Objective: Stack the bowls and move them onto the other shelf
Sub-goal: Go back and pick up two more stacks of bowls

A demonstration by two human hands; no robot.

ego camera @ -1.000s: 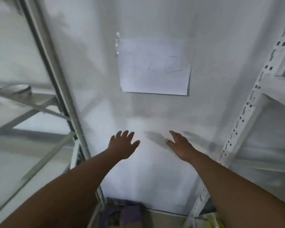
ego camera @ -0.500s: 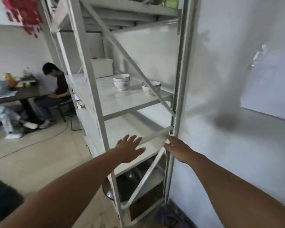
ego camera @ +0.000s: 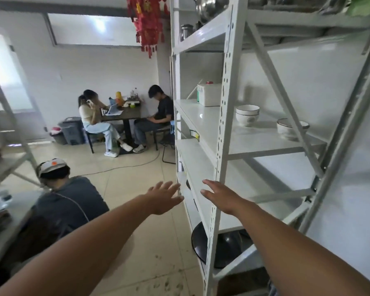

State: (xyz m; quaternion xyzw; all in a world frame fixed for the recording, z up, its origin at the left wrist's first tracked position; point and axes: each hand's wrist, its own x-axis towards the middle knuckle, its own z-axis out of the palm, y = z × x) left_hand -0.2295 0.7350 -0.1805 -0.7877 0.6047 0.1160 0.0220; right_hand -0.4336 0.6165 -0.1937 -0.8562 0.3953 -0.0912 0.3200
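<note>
Two white bowls sit stacked (ego camera: 247,117) on a middle board of the white metal shelf unit (ego camera: 224,129). A third white bowl with a dark rim (ego camera: 289,129) stands alone to their right, partly behind a diagonal brace. My left hand (ego camera: 163,198) is stretched forward with fingers spread, holding nothing, left of the shelf's front post. My right hand (ego camera: 221,196) is also flat and empty, just in front of the post, well below the bowls.
A white box (ego camera: 208,95) stands at the back of the bowl shelf. A dark wok (ego camera: 218,244) lies low in the unit. A crouching person (ego camera: 60,197) is at my left; two people sit at a table (ego camera: 124,113) farther off.
My view has swung left from a blank wall to the shelf unit and the room. Both hands stay outstretched and empty; the bowls now appear closer and higher right.
</note>
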